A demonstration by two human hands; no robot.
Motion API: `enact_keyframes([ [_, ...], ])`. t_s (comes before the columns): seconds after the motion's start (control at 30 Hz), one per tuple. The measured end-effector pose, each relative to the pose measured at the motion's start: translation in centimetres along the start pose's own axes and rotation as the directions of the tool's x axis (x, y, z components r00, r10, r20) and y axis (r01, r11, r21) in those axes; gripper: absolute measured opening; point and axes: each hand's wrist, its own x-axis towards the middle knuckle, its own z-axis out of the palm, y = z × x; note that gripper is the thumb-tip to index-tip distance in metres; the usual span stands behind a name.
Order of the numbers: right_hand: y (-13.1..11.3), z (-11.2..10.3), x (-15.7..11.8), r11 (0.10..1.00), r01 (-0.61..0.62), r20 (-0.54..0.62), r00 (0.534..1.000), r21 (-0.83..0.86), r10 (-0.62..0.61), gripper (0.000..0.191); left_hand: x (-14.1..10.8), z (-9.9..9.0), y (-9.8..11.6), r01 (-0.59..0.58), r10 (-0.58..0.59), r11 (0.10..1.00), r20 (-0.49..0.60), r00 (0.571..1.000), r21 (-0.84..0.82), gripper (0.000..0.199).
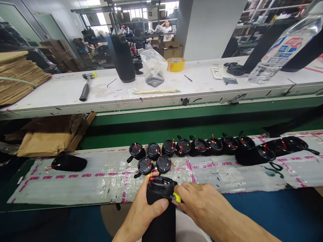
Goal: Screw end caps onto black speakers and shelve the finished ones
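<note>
A green counter (113,136) runs from left to right, with a white shelf (202,75) above its back edge. Over the counter lies a plastic sheet (98,190), "anko" printed on it again and again in pink. A stack of cardboard (20,80) sits at the shelf's left end, its strap without readable writing. A clear bottle (285,50) stands near the shelf's right end; its label is red, white and blue, the lettering too slanted to read.

The held black cylinder (158,215) is upright in front of the counter's near edge, about midway along, its open top facing up. The left hand (143,205) is clamped around its upper part, thumb across the near side. The right hand (199,201) is closed on a yellow tool (177,197) at the right of the rim.

Other black cylinders (183,148) stand in a row along the counter's back edge, two more just in front; another black cylinder (73,163) lies on its side near the left end. On the shelf are a hammer (86,88) and a yellow tape roll (176,67), its print too small to read. Red wires (202,147) poke from the open tops.
</note>
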Motion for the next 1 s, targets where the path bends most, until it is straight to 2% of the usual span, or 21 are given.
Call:
enact_keyframes([
  [0.23,-0.1,-0.2,-0.5,0.999,0.02,0.034,0.999,-0.025,-0.019,0.015,-0.2,0.4,0.7,-0.001,0.002,0.999,-0.029,1.0,0.047,0.092],
  [0.47,-0.2,-0.1,-0.3,0.997,0.005,0.071,0.997,-0.073,0.0,0.012,-0.2,0.9,0.9,0.026,-0.019,0.996,-0.081,0.997,0.083,0.084],
  [0.67,-0.2,-0.7,0.1,0.995,0.016,0.097,0.995,-0.1,-0.006,0.017,-0.1,1.1,0.9,0.002,0.015,0.994,-0.153,0.988,0.111,0.085],
  [0.87,-0.6,0.4,-0.7,0.99,-0.06,0.035,0.997,-0.125,0.065,0.016,-0.1,1.1,0.8,0.028,-0.016,0.996,-0.141,0.99,0.087,0.086],
  [1.0,-0.5,0.3,-0.5,0.993,-0.046,0.034,0.998,-0.107,0.05,0.018,-0.1,1.0,0.9,0.04,-0.031,0.997,-0.132,0.991,0.068,0.09],
])
